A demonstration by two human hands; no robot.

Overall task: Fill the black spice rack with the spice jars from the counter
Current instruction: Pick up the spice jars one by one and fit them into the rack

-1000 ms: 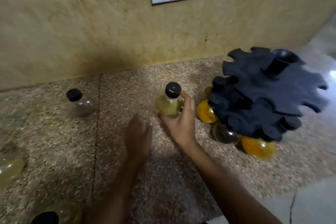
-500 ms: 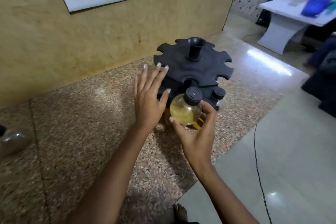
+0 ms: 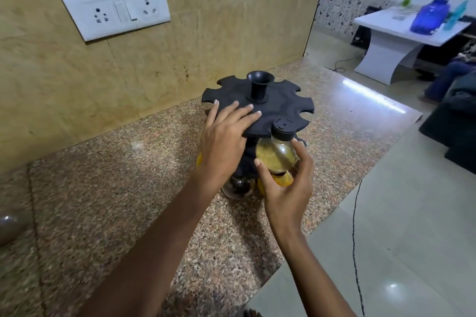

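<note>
Speckled granite surface (image 3: 103,201) by the wall: the jar (image 3: 277,156) has come off it, right hand (image 3: 288,188) fingers wrapping it at a top slot of the rack (image 3: 280,108). Left hand (image 3: 224,144) now lies flat, steadying it.

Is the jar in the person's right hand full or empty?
Partly full: the jar holds yellowish-green powder in its lower bulb, with clear glass above, under its black cap. The right hand cups it.

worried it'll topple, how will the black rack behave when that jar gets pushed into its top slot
The black spice rack looks tall on a hidden base, so it may tip or spin; the left hand pressing flat on top probably steadies it. The round jar in the right hand looks smooth, possibly slippery.
</note>
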